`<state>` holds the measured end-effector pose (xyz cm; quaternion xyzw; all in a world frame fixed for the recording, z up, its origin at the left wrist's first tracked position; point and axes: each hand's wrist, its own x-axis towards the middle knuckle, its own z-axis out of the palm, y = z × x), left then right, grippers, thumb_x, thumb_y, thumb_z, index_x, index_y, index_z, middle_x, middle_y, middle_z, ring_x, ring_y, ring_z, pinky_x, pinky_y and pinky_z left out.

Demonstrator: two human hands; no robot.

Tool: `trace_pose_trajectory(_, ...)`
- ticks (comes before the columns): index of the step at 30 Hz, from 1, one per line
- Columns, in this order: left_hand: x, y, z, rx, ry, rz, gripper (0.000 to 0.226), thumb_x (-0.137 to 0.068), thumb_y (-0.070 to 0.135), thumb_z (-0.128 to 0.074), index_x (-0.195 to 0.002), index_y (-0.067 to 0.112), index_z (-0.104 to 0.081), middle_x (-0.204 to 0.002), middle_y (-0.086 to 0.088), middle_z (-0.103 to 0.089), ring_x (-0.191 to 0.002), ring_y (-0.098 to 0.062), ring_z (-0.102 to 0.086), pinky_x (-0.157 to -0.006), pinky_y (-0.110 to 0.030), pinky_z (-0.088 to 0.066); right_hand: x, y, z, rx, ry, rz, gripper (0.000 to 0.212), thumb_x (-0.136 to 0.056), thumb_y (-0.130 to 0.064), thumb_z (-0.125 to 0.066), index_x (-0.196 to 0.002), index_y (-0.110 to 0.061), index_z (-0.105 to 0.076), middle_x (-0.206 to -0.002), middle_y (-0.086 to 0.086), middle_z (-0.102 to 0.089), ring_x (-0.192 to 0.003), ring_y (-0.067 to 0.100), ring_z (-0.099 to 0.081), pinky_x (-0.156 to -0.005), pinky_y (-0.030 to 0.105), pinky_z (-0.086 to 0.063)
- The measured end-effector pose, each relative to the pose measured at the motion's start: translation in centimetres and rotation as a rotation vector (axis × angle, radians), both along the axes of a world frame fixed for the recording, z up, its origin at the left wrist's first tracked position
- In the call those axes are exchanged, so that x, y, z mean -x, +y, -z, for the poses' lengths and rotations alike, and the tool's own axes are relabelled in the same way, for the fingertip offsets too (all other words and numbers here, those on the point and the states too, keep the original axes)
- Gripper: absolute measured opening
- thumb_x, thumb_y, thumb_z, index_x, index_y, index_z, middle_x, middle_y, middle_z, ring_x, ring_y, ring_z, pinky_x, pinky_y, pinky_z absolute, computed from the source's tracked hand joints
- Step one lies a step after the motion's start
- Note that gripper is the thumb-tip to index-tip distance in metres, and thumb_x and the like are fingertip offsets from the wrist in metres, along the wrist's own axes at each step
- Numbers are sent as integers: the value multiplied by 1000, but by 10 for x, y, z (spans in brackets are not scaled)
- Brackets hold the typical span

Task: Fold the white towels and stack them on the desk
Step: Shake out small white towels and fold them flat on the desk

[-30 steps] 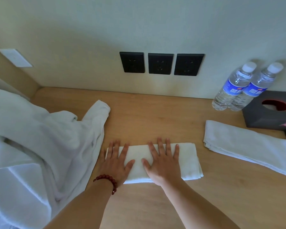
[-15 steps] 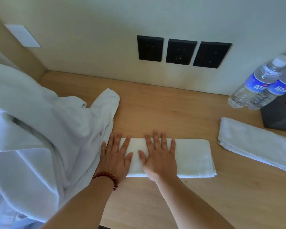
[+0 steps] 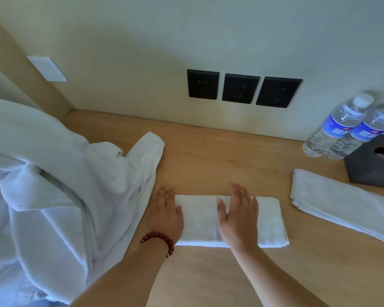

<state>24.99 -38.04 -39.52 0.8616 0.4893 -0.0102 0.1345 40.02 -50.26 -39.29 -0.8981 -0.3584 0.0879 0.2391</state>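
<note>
A small folded white towel [image 3: 268,220] lies flat on the wooden desk [image 3: 220,156] in front of me. My left hand [image 3: 165,212], with a red bead bracelet on its wrist, rests flat with straight fingers at the towel's left end. My right hand [image 3: 238,214] lies flat on the towel's middle, fingers straight and together. A second white towel [image 3: 341,207], folded into a long strip, lies on the desk to the right. A big heap of loose white towelling [image 3: 53,185] covers the left side.
Two water bottles [image 3: 341,127] stand at the back right beside a dark tissue box [image 3: 372,167]. Three black wall sockets [image 3: 242,88] sit above the desk's back edge. A wooden side panel [image 3: 20,69] closes the left end.
Both hands' fingers have drawn together. The left hand has slid to the towel's left end, and the two hands now lie further apart. The camera view has shifted.
</note>
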Motion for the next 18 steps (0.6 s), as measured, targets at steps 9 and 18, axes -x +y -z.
trace_pose_trajectory(9,3,-20,0,39,-3,-628,60,-96,46,-46,-139,5,-47,-149,-19,-36,-134,-39,-34,-103,-54,-37,-51,-62,-4,150,106,559,60,-85,-43,-71,-130,-6,-55,-128,21,-53,-120,43,-48,-94,53,-45)
trace_pose_trajectory(18,-20,-36,-15,252,-77,-879,72,-98,57,-43,-146,4,-36,-149,-20,-38,-137,-38,-33,-110,-49,-32,-69,-69,-22,184,588,509,24,-85,-40,-69,-89,-21,-55,-80,-5,-62,-69,13,-58,-58,30,-43)
